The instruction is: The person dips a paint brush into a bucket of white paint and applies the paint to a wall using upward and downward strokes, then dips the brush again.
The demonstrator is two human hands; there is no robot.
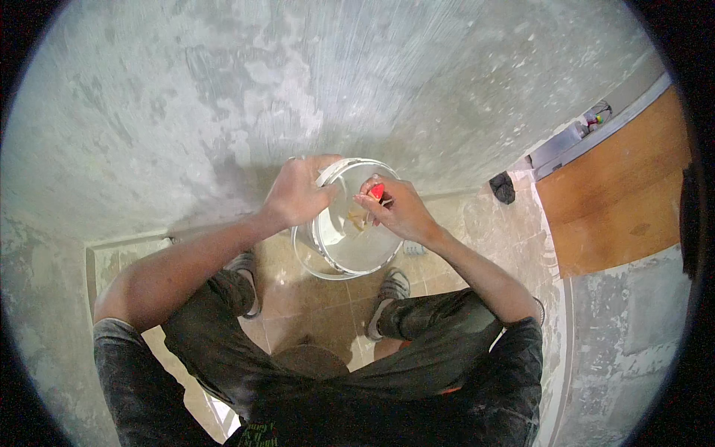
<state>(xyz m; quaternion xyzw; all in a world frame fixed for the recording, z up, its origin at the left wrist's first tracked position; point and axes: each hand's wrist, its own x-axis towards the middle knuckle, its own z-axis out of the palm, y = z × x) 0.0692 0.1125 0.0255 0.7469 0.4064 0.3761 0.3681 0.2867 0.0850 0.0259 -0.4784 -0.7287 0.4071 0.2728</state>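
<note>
A white plastic bucket [334, 230] is tilted in front of me, its round mouth facing up towards me. My left hand [301, 193] grips its rim on the left, with the thumb over the edge. Over the mouth, my right hand [405, 209] pinches a tool by its red-ended handle [377, 192]. The fingers hide most of that tool, so its kind is unclear. Inside the bucket there is something pale and cloudy, with a yellowish piece [356, 219] below my right fingers. Whether this piece belongs to the tool cannot be told.
A patchy grey plastered wall [251, 84] rises just beyond the bucket. My striped shoes [394, 285] stand on beige floor tiles [307, 296]. A small pale container [414, 248] sits by the bucket. To the right are a black bag [502, 187] and a brown wooden panel [614, 184].
</note>
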